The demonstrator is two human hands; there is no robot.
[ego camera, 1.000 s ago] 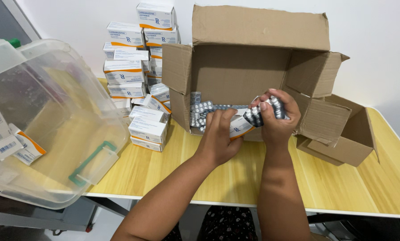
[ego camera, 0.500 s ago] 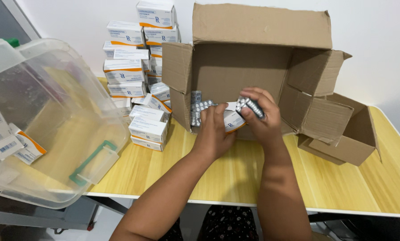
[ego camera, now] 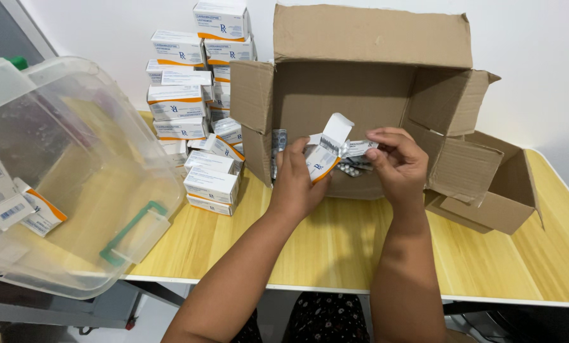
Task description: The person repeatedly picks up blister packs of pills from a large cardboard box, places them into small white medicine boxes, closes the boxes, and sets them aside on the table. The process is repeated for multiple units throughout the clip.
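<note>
My left hand (ego camera: pixel 299 181) grips a small white and orange medicine box (ego camera: pixel 323 157) with its end flap standing open. My right hand (ego camera: pixel 397 165) is just right of it and pinches a stack of silver blister strips (ego camera: pixel 359 150) at the box's open end. Both hands are in front of the mouth of a large cardboard carton (ego camera: pixel 360 95) lying on its side. More loose blister strips (ego camera: pixel 279 141) lie inside the carton behind my left hand.
A stack of white and orange medicine boxes (ego camera: pixel 192 95) stands left of the carton on the wooden table (ego camera: pixel 335 254). A clear plastic bin (ego camera: pixel 68 171) tilts at the left with several boxes inside. A smaller open carton (ego camera: pixel 494 190) sits at the right.
The medicine box now stands tilted with its flap open. My right hand has shifted from holding the strips up high to holding them at the box's opening.
</note>
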